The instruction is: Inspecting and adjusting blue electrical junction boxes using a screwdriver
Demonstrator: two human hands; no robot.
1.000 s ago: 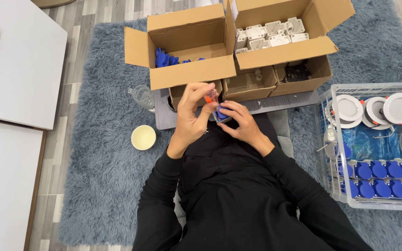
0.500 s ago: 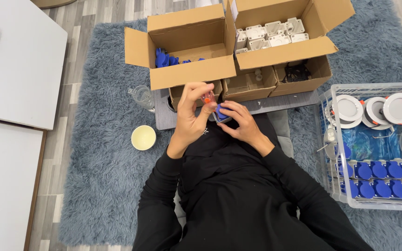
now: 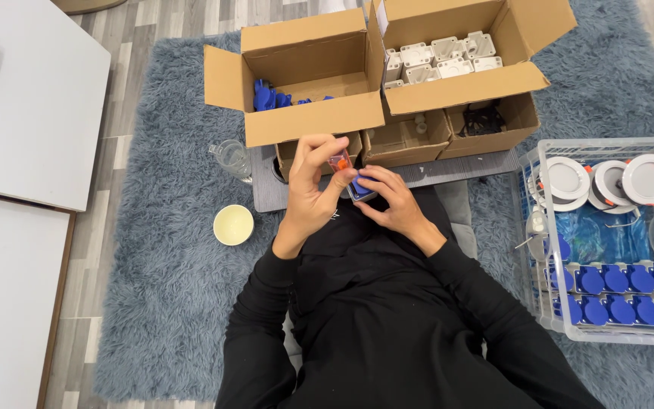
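Barely anything has shifted: the left hand [image 3: 313, 189] still pinches a small orange-tipped tool [image 3: 339, 161] against the blue socket part [image 3: 360, 185] gripped by the right hand [image 3: 392, 203], before the cardboard boxes [image 3: 319, 121].

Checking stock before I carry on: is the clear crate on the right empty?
No, the clear crate holds rows of blue sockets and round white lamps.

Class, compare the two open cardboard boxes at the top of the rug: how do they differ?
The left cardboard box holds blue parts and looks mostly empty; the right cardboard box is packed with white parts. The right one sits slightly farther up. Both are brown, with flaps open.
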